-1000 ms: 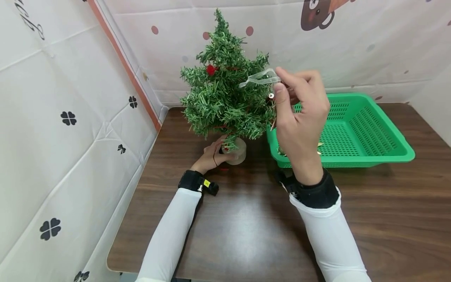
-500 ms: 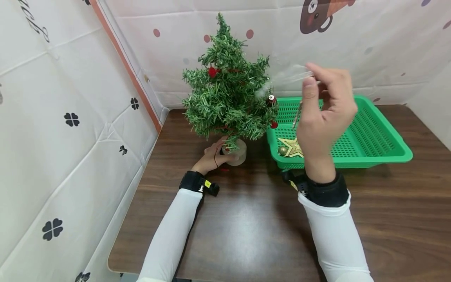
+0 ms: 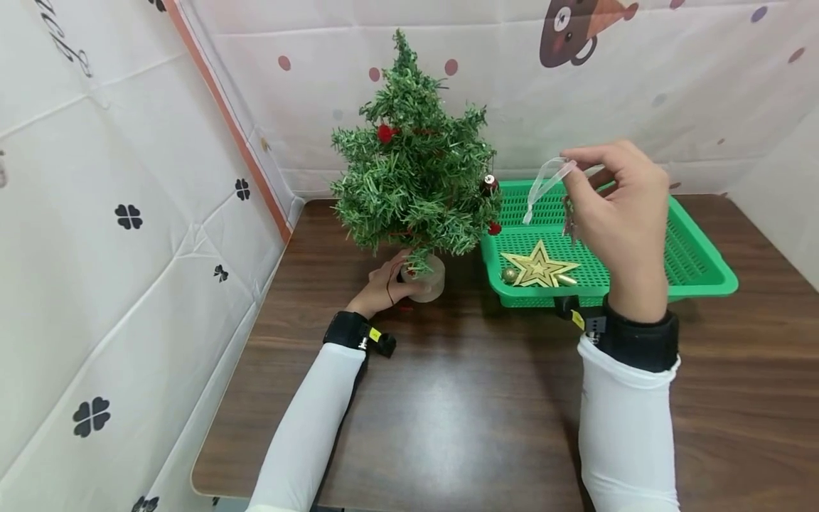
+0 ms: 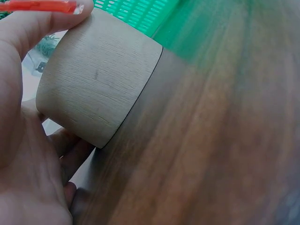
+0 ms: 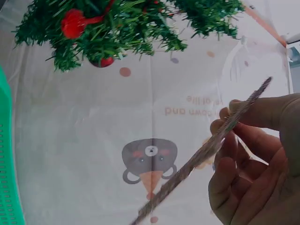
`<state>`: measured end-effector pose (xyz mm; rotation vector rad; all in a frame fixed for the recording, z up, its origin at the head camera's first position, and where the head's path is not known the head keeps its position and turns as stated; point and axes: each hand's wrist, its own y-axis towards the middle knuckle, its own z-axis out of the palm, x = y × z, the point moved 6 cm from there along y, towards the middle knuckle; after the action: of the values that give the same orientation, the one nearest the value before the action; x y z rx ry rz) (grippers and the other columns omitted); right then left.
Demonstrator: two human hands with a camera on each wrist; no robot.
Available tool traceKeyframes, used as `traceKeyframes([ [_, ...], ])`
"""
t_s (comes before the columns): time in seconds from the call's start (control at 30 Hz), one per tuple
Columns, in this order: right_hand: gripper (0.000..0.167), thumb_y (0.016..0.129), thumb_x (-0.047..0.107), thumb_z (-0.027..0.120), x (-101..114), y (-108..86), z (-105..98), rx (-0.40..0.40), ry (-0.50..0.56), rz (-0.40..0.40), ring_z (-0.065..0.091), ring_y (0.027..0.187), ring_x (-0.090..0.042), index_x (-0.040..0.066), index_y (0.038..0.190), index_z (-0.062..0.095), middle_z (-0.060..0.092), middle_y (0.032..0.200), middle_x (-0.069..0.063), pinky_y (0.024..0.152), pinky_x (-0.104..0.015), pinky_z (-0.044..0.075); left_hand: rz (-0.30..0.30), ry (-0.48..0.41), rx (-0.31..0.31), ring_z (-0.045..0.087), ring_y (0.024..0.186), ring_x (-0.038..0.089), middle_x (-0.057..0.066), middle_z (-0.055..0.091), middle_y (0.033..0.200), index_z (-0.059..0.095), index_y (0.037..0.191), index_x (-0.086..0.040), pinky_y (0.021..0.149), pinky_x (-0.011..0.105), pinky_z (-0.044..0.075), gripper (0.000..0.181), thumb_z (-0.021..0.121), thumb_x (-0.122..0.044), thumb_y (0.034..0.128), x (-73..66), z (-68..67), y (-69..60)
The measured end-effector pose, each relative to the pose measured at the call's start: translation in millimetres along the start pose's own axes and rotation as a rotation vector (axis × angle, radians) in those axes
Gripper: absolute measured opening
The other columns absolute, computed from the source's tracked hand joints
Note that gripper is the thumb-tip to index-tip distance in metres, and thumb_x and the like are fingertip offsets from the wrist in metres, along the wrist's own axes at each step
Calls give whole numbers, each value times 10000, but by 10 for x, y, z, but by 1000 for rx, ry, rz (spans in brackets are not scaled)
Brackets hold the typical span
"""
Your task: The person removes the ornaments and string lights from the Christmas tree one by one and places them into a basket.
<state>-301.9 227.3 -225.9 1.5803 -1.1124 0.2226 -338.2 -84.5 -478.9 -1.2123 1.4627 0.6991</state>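
A small artificial Christmas tree stands on a round wooden base. My left hand grips that base from its left side, fingers behind it and thumb along the front. Over the green basket, to the right of the tree, my right hand pinches a flat glittery ornament between thumb and fingertips. The right wrist view shows the ornament edge-on, so its shape is hidden. A loop of sheer white ribbon dangles from those fingertips. Red pompoms and a dark red bauble hang on the tree.
The green plastic basket sits right of the tree, against the back. Inside it lie a gold star, a small gold ball and a gold piece. A printed cloth rises along the left and back of the brown table.
My right hand has moved right, away from the tree, carrying the ornament and its ribbon over the basket. The gold star has come into view. My left hand has stayed on the base.
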Motion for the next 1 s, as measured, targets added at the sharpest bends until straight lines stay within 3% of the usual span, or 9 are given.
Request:
traceKeyframes([
  [0.13,228,998,222,640,-92,13,113,171,-171,25,550,662,-18,144,1145,795,646,974,85,601,-201,417,-8,7,-5,121,1592,176,-1,3,1727,181,1612,-427,1241,485,290,849,702,-390,942,-18,-4,-13],
  [0.27,253,1025,193,589,-264,-18,319,500,-349,21,518,594,-172,107,1182,768,700,1115,-91,545,-311,379,-22,-10,-1,110,1593,168,-10,-27,1727,181,1605,-447,1246,483,280,851,707,-394,938,-32,-4,-35],
  [0.37,245,1019,157,592,-453,-77,486,743,-389,59,566,697,-247,92,1182,763,709,1190,-150,596,-368,421,-29,-18,-1,109,1592,155,-17,-38,1725,183,1601,-457,1244,477,286,848,711,-393,941,-13,-5,-40],
  [0.43,244,1017,142,590,-576,-114,564,837,-380,113,596,689,-252,89,1183,761,713,1184,-163,614,-374,452,-35,-18,-3,115,1591,154,-8,-46,1725,187,1600,-459,1241,479,291,847,714,-397,940,8,-6,-33],
  [0.6,231,1008,140,605,-787,-166,621,924,-377,189,648,803,-278,70,1159,764,713,1174,-185,706,-435,516,-36,-18,-2,118,1591,165,10,-66,1723,192,1598,-460,1235,484,301,846,716,-397,937,17,4,-16],
  [0.73,225,980,85,596,-883,-190,594,973,-378,228,642,1012,-338,45,1125,763,709,1193,-216,798,-499,535,-20,-15,1,93,1595,173,22,-67,1725,183,1600,-460,1241,490,287,855,716,-394,934,-24,8,-12],
  [1.0,222,964,44,567,-976,-239,597,1049,-362,281,585,841,-270,27,1076,758,721,1086,-172,641,-365,487,-33,-1,5,84,1596,174,-21,-13,1727,165,1607,-449,1252,498,258,863,708,-412,937,-17,-4,-24],
])
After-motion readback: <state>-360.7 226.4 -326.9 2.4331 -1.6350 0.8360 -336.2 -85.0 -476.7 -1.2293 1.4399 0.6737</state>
